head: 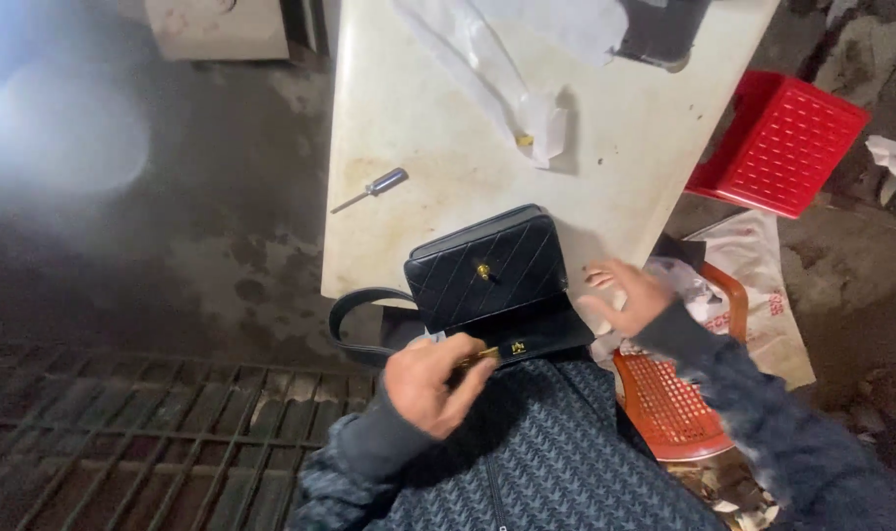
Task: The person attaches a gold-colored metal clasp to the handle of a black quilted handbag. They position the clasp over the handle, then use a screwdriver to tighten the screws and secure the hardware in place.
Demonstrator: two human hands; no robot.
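A small black quilted handbag (pixel 487 267) with a gold knob clasp lies at the near edge of a cream table (pixel 418 118), its flap hanging open toward me and its strap (pixel 355 305) looping off the left edge. My left hand (pixel 430 379) pinches a small gold-coloured piece at the flap's edge, beside a gold fitting (pixel 517 347). My right hand (pixel 625 293) hovers just right of the bag, fingers spread, holding nothing.
A screwdriver (pixel 374 187) with a dark handle lies on the table left of the bag. Clear plastic wrap (pixel 527 118) with a small gold part lies farther back. A red crate (pixel 777 143) and an orange plastic chair (pixel 674 403) stand at right. A metal floor grate (pixel 153 433) is at left.
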